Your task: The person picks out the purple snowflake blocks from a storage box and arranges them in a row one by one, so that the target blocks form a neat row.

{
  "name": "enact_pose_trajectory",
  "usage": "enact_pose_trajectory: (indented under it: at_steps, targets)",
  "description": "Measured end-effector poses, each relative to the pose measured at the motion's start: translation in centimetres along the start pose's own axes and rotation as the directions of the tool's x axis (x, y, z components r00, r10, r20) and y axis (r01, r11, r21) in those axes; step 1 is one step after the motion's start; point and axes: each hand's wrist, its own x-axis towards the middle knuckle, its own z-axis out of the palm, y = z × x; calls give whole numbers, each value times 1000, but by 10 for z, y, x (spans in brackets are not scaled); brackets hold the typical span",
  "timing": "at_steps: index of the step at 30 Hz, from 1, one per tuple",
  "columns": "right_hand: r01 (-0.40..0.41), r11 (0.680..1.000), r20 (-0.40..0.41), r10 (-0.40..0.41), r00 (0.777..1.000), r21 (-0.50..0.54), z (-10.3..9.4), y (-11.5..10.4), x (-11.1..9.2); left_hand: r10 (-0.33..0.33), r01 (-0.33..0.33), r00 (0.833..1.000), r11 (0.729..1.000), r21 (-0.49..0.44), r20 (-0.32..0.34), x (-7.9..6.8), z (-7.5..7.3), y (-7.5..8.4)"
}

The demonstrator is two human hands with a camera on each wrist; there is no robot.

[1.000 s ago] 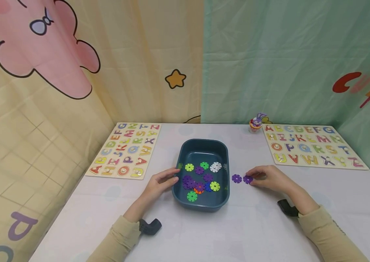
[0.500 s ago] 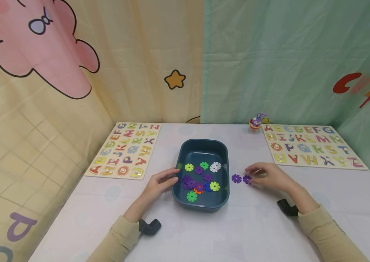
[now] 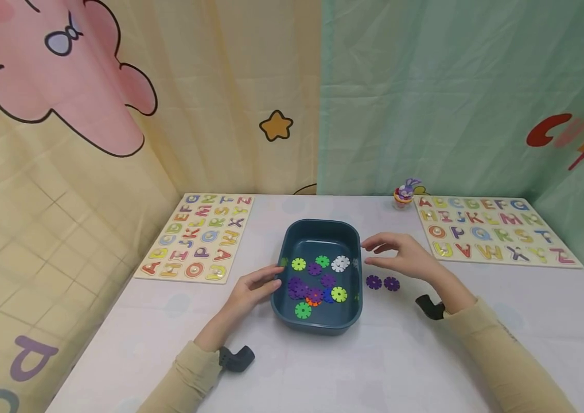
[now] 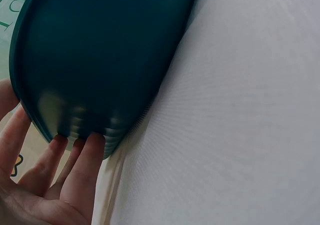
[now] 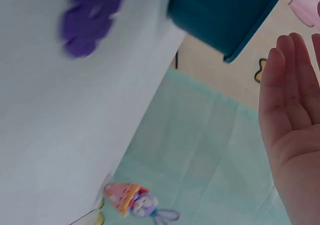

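A dark teal plastic tub (image 3: 318, 327) stands mid-table with several notched plastic discs in it: purple, green, yellow-green, white, blue and orange. My left hand (image 3: 249, 291) is at its left side; in the left wrist view the extended fingertips (image 4: 95, 141) touch the outer wall. Beside the right rim, in the air, is my right hand (image 3: 400, 257), its fingers stretched toward the tub and nothing held. On the tablecloth just right of the tub lie two purple discs, a nearer one (image 3: 373, 282) and another purple disc (image 3: 392, 284) to its right, lined up side by side.
Alphabet puzzle boards lie on both sides, a left board (image 3: 196, 238) and a right board (image 3: 495, 232). A small purple rabbit figure (image 3: 404, 194) stands at the back, near the right board. Printed curtains (image 3: 220, 143) hang behind the table.
My right hand has let go of the second purple disc, lifted off it and moved up and left to the tub's right rim. The left hand has stayed put.
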Motion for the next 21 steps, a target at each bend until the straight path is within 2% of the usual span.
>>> enact_pose_trajectory:
  at_steps: [4, 9, 15, 21]
  targets:
    - [52, 999, 54, -52, 997, 3, 6, -14, 17, -2, 2, 1000, 1000, 4, -3, 1, -1, -1]
    - [52, 998, 155, -57, 986, 32, 18, -22, 39, 11, -11, 1000, 1000, 5, 6, 1, -1, -2]
    - [46, 998, 299, -58, 953, 47, 34, -24, 65, 18, -18, 1000, 1000, -6, 14, 0, -1, -2]
    - [72, 997, 390, -78, 918, 28, 48, -22, 84, 24, -24, 1000, 1000, -3, 20, 1, -2, -3]
